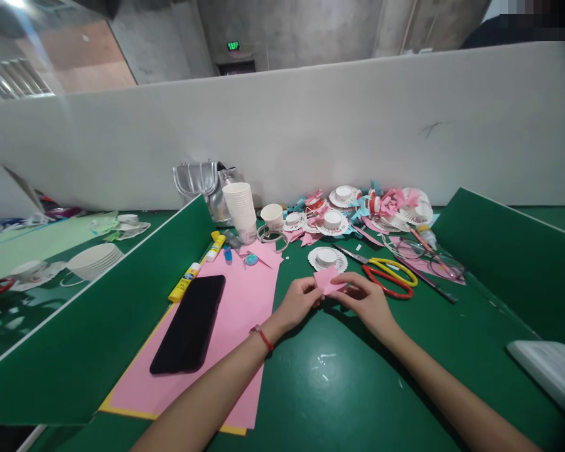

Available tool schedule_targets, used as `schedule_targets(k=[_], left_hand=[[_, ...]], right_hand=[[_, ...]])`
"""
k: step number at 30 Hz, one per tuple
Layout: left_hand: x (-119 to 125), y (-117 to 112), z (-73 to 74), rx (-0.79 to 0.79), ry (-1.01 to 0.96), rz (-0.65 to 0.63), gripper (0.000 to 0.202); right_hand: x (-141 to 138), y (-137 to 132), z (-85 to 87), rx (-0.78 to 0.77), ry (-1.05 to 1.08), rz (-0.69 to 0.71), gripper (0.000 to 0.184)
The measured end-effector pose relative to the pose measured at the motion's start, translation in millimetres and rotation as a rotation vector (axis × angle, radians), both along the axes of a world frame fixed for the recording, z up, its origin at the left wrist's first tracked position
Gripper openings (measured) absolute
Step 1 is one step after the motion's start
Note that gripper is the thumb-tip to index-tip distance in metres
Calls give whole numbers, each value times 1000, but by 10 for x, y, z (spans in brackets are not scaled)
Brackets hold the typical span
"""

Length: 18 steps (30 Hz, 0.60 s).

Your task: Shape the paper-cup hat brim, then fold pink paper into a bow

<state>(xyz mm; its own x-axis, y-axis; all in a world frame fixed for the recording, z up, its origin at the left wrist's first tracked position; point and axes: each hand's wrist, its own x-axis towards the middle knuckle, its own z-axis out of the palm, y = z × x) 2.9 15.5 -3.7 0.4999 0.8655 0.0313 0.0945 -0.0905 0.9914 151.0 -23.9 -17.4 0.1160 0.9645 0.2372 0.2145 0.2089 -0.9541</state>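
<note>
Between my two hands is a small piece of pink paper, with a crease or fold along its right side. My left hand pinches its lower left edge, thumb on top. On the other side, my right hand grips the right edge with thumb and forefinger. Just beyond the paper lies a white scalloped paper piece with a cup bottom in its middle. Scissors with red and yellow handles rest to the right of it, near my right hand.
Pink sheets lie at left under a black phone, beside glue sticks. Stacked paper cups and a silver bag stand behind. Finished-looking paper crafts crowd the back; glasses lie right. Green dividers flank me.
</note>
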Motion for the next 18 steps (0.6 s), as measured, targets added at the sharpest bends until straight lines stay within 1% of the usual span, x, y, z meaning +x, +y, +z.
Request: schedule_targets(k=[5, 11, 14, 18], left_hand=[[-8, -1, 8, -4, -5, -21, 17], [-49, 15, 14, -60, -44, -80, 18], [-58, 15, 3, -69, -59, -68, 17], [-44, -2, -7, -49, -59, -10, 19]], right_hand=[[-6, 2, 9, -41, 44, 37, 25], [-15, -16, 59, -4, 27, 53, 18], [-37, -33, 84, -9, 27, 54, 17], [-71, -42, 89, -98, 122, 60, 16]])
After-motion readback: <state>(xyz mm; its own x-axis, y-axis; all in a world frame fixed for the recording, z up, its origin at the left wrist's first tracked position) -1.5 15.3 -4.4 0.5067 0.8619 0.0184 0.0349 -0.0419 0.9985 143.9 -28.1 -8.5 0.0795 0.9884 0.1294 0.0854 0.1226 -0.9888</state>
